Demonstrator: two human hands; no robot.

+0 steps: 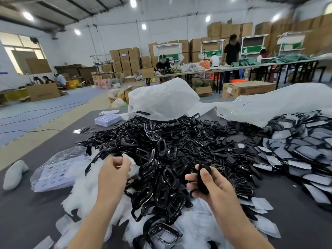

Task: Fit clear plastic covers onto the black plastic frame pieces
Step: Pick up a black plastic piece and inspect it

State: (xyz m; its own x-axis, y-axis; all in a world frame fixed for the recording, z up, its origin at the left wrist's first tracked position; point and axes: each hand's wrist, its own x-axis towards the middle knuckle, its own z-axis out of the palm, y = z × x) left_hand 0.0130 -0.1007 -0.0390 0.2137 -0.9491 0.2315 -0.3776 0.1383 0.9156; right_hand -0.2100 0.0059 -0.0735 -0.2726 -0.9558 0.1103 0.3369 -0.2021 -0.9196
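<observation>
My right hand [209, 186] grips a black oval plastic piece [203, 178] upright, thumb across its front. My left hand [112, 174] pinches a thin white film scrap [128, 159] between thumb and fingers, above the left edge of a large heap of black frame pieces [161, 159]. Torn white film scraps [86, 193] lie under and around both forearms. On the right, black pieces with pale film covers [294, 151] are stacked in overlapping rows.
A dark table [27, 212] carries everything. A clear bag of lavender sheets [57, 169] lies left, a lavender tray [108, 119] farther back, big white plastic bags [161, 99] behind the heap. People work at long tables and cardboard boxes across the hall.
</observation>
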